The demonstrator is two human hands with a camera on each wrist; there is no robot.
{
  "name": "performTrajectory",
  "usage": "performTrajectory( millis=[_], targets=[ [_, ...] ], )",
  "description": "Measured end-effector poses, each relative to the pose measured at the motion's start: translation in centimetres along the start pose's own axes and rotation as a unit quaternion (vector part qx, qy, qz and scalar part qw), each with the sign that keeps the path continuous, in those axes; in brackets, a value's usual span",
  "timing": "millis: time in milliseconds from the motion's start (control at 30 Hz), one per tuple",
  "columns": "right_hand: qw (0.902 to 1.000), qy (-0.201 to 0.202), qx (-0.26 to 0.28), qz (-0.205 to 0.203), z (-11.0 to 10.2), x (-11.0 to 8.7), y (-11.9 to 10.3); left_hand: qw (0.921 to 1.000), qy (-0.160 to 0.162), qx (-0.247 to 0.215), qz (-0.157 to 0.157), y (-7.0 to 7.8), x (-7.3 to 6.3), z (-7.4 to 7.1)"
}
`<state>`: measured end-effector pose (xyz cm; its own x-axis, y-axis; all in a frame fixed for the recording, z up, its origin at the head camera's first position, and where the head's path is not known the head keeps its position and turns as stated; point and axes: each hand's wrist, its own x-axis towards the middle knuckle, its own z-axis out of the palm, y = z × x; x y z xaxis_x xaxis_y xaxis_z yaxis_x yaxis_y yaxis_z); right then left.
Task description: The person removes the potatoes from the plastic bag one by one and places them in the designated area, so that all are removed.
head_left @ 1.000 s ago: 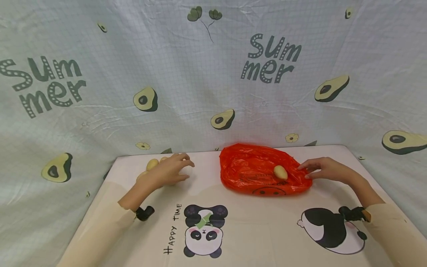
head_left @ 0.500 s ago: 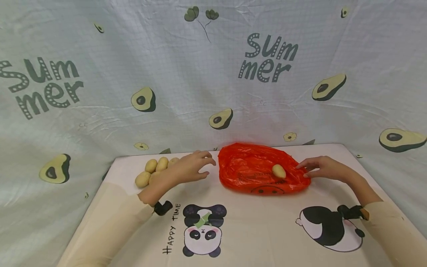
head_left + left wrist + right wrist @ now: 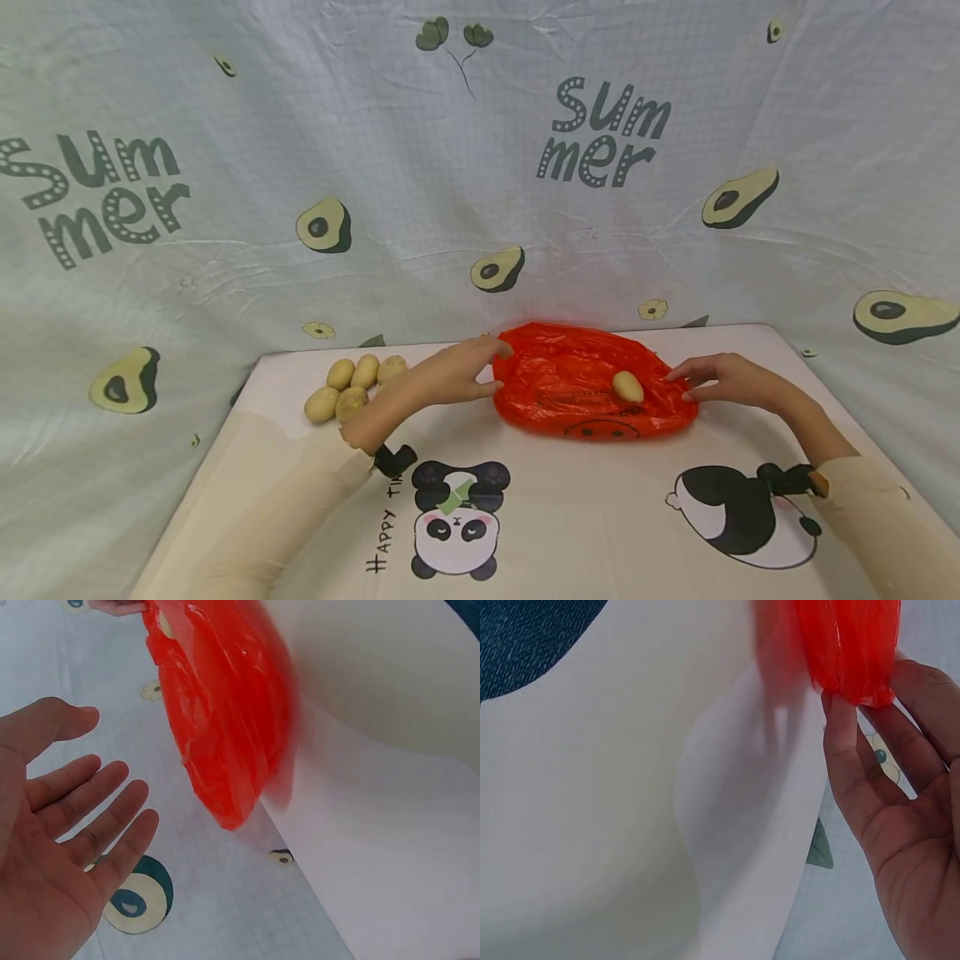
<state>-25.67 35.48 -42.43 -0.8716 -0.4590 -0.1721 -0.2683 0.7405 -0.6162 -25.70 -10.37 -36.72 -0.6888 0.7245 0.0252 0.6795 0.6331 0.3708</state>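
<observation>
A red plastic bag (image 3: pixel 555 375) lies spread at the back of the table, with a single potato (image 3: pixel 627 387) on its right part. My right hand (image 3: pixel 731 385) pinches the bag's right edge; in the right wrist view its fingers (image 3: pixel 845 724) and thumb meet the red film. At the bag's left edge is my left hand (image 3: pixel 457 372), overlapping the film in the head view. The left wrist view shows this left hand (image 3: pixel 71 817) with fingers spread, thumb apart, palm bare and a gap before the red bag (image 3: pixel 225 712).
Several potatoes (image 3: pixel 352 403) sit in a cluster at the table's back left, beside my left forearm, which hides part of that area. The white table (image 3: pixel 570 517) carries printed pandas. A hanging cloth (image 3: pixel 420 167) with avocado prints closes off the back and sides.
My left hand has moved right, away from the potato cluster and up to the bag's left edge, uncovering the potatoes. The right hand keeps its hold on the bag.
</observation>
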Motion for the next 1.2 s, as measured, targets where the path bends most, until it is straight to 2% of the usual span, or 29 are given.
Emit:
performTrajectory(
  millis=[233, 467, 800, 1200],
  targets=[
    [1.0, -0.001, 0.007, 0.004, 0.1, 0.1, 0.1, 0.9999, -0.009, 0.005, 0.01, 0.7, 1.5, 0.2],
    [1.0, -0.002, 0.004, 0.004, 0.2, 0.1, 0.3, 0.9989, 0.001, -0.037, 0.029, 0.7, 3.1, 0.6],
    [0.9999, -0.003, 0.01, 0.008, 0.3, 0.1, 0.2, 0.9956, 0.015, -0.058, 0.072, 1.1, 5.1, 1.6],
    [0.9998, -0.005, 0.021, 0.006, 0.3, 0.0, 0.1, 0.9917, -0.012, -0.107, 0.07, 1.7, 7.6, 2.1]
  ],
)
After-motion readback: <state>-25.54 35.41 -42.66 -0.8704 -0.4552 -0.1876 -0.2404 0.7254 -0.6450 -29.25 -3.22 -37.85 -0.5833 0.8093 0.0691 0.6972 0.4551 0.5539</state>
